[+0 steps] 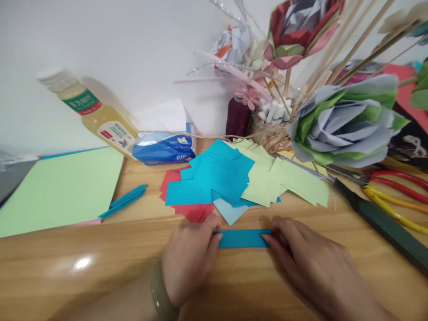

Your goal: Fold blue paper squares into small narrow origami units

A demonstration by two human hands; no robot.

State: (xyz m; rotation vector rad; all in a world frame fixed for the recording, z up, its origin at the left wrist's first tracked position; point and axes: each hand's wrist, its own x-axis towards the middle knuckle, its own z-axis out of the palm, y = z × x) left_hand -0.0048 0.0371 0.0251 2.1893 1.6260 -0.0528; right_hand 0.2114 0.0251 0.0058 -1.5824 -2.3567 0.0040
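Between my hands a blue paper strip (244,238) lies level, just above or on the wooden table (127,276). My left hand (194,254) pinches its left end between thumb and fingers. At the right end, the thumb and fingers of my right hand (307,258) are closed on the strip. Behind it lies a loose pile of blue paper squares (220,174), over red paper pieces (194,213) and one pale blue piece (230,209). Light green paper pieces (264,178) spread out to the right of the blue ones. A folded blue paper piece (123,201) rests further left.
Green paper sheets (63,187) lie at left. A drink bottle (96,116) and a tissue pack (163,147) stand by the wall. On the right are paper flowers (347,120), red-handled scissors (397,176), a yellow-handled tool (384,200) and a dark green handle (377,218).
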